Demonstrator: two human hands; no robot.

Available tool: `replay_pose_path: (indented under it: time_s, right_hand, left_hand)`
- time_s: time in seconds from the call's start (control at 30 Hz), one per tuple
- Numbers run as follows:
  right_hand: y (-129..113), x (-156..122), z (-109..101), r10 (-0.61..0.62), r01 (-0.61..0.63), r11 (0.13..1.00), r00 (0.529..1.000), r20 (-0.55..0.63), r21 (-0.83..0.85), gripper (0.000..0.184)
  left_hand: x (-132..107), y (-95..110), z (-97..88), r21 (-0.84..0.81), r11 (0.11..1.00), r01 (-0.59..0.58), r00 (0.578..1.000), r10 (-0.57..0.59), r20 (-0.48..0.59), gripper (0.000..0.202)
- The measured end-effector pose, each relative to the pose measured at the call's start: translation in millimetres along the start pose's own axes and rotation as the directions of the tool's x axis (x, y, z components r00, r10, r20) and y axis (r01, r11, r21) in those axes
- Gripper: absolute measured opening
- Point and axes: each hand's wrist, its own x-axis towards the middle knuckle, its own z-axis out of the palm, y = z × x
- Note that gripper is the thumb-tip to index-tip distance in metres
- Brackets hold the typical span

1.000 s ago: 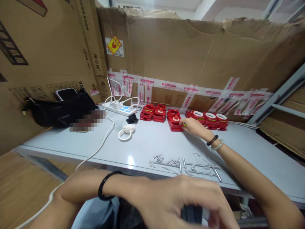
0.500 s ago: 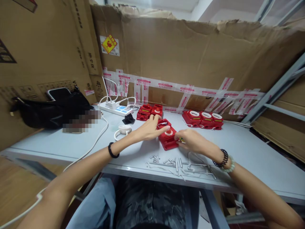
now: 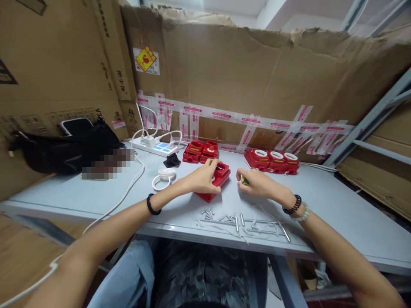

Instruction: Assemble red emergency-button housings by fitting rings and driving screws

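My left hand [image 3: 203, 179] grips a red plastic housing [image 3: 215, 183] lying on the grey table [image 3: 337, 209], near its middle. Just to the right, my right hand [image 3: 257, 184] is closed around a small yellow-green tool [image 3: 244, 181], a short gap away from the housing. In front of both hands lies a scatter of metal screws and pins [image 3: 239, 221] near the table's front edge.
Two red housings [image 3: 201, 151] sit at the back, and three with white rings [image 3: 272, 160] at the back right. A white power strip [image 3: 156, 147] with cables, a white coiled cable [image 3: 163, 177], a black bag [image 3: 67, 147] at the left, taped cardboard walls behind.
My left hand rose from my lap to the red housing. The housing was pulled from the back row toward me and turned. My right hand came off it with the tool.
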Motion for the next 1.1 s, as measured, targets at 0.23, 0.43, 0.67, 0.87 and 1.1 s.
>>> replay_pose_path:
  time_s: [0.23, 0.43, 0.67, 0.87, 1.1]
  right_hand:
    - [16, -3, 17, 0.004, -0.008, 1.0, 0.965, 0.263, 0.015, 0.015]
    - [6, -9, 7, -0.092, 0.028, 0.98, 0.942, 0.322, 0.198, 0.029]
    - [0, -9, -5, -0.061, 0.071, 0.848, 0.997, -0.036, 0.525, 0.068]
    - [-19, 0, -1, 0.082, 0.284, 0.45, 0.931, -0.356, 0.847, 0.069]
    - [-23, -3, -2, 0.218, 0.329, 0.354, 0.882, -0.419, 0.876, 0.062]
  left_hand:
    - [-5, -14, -21.4, -0.215, 0.946, -0.242, 0.933, 0.287, 0.215, 0.09]
    - [-3, -13, -21.9, -0.341, 0.886, -0.315, 0.886, 0.403, 0.228, 0.088]
    - [-7, -7, -26.5, -0.369, 0.858, -0.357, 0.917, 0.396, 0.035, 0.083]
    - [-7, 13, -11.8, -0.48, 0.776, -0.409, 0.912, 0.346, -0.219, 0.088]
    - [-21, 18, -29.4, -0.128, 0.918, -0.374, 0.914, 0.342, -0.219, 0.079]
